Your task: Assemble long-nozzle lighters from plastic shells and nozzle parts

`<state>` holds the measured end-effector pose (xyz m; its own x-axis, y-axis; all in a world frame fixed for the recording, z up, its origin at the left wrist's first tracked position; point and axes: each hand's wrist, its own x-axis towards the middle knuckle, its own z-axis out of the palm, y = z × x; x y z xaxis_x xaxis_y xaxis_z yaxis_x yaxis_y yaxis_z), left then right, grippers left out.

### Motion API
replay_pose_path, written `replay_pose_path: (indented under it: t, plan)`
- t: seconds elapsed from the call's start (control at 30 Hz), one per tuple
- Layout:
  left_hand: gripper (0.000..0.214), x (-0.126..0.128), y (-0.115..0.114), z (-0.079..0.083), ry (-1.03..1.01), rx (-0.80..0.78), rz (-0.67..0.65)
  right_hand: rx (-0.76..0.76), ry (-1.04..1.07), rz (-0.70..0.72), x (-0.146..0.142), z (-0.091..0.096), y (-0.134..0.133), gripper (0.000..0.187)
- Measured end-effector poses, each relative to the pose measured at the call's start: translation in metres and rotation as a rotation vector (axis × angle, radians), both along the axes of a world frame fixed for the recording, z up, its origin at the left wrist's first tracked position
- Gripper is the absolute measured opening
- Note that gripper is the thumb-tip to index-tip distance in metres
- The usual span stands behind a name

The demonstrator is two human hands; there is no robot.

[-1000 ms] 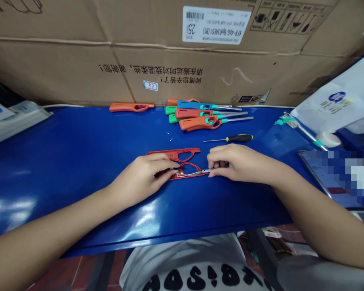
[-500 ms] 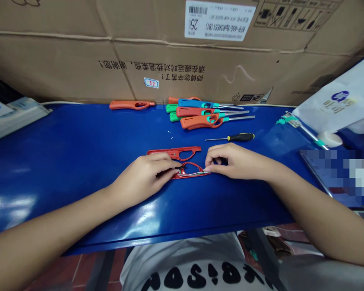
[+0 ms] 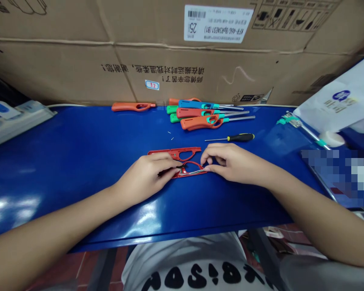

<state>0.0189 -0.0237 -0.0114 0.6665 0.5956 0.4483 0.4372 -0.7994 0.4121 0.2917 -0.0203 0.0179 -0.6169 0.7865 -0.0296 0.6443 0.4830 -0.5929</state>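
Observation:
A red lighter half-shell point(image 3: 194, 174) lies on the blue table with a thin pale wire or tube along its inside. My left hand point(image 3: 150, 171) is closed on its left end, fingertips around a small dark part and the shell's rim. My right hand point(image 3: 227, 161) is by the shell's narrow right end, thumb against it, forefinger bent above and parted from the thumb. Whether a bit of wire sits under that thumb, I cannot tell. Just behind lies a second red half-shell point(image 3: 188, 154), its left part covered by my left hand.
Behind are a black-and-yellow screwdriver point(image 3: 241, 137), a pile of coloured lighters point(image 3: 200, 122) and one orange lighter body point(image 3: 129, 106). Two tiny pins lie left of the screwdriver. A cardboard box point(image 3: 157, 56) walls the back. At right are a white bag point(image 3: 336, 101) and metal rods point(image 3: 309, 133).
My right hand has shifted slightly left, and its forefinger has opened away from the thumb. My left hand keeps its place on the shell. The view has tilted slightly.

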Motion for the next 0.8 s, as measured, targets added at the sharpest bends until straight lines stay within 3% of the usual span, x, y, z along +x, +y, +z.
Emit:
replay_pose_path:
  t: [0.17,0.37,0.57,0.8]
  plan:
    - [0.016,0.0,0.0,-0.001,-0.013,0.01,0.003,0.109,-0.043,0.125,-0.01,-0.001,-0.014,0.02]
    - [0.016,0.0,-0.001,-0.002,-0.031,0.007,0.016,0.259,-0.121,0.172,-0.015,-0.011,-0.013,0.015]
    - [0.015,-0.001,-0.003,0.0,-0.036,0.01,0.021,0.189,0.003,0.162,-0.013,-0.007,-0.011,0.012]
    - [0.017,-0.001,-0.002,0.0,-0.047,-0.021,0.037,-0.077,0.083,0.033,-0.005,0.004,-0.01,0.005]
